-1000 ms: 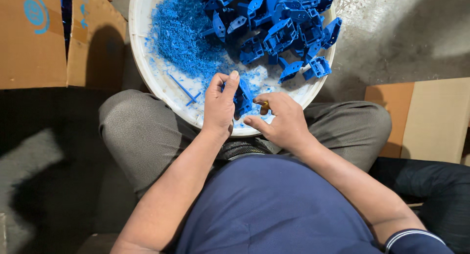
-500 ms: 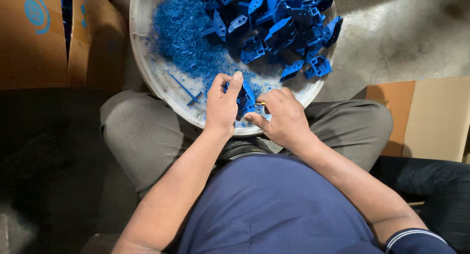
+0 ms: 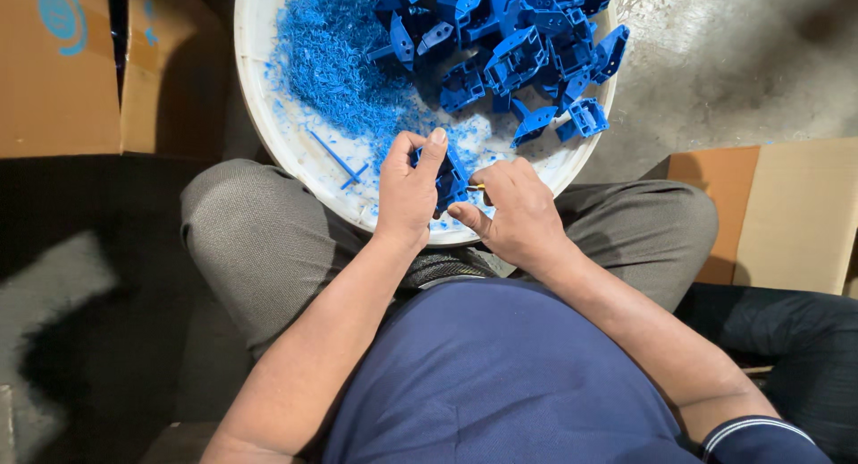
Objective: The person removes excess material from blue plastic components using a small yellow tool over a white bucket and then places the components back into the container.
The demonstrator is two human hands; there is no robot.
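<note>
My left hand [image 3: 409,189] grips a small blue plastic part [image 3: 450,176] over the near rim of a round white tub [image 3: 268,115] that rests against my knees. My right hand [image 3: 511,209] is closed on a small tool with a yellowish tip [image 3: 476,188], held against the part. A pile of several blue plastic parts [image 3: 518,44] lies at the far right of the tub. Fine blue shavings [image 3: 335,57] cover its left half.
Cardboard boxes [image 3: 63,66] stand at the left, and more cardboard [image 3: 786,214] lies at the right. A grey concrete floor [image 3: 742,62] shows beyond the tub. A thin blue plastic strip [image 3: 335,156] lies in the tub near my left hand.
Both hands stay at the near rim of the tub. The left fingers have shifted slightly on the blue part; the right hand keeps working against it.
</note>
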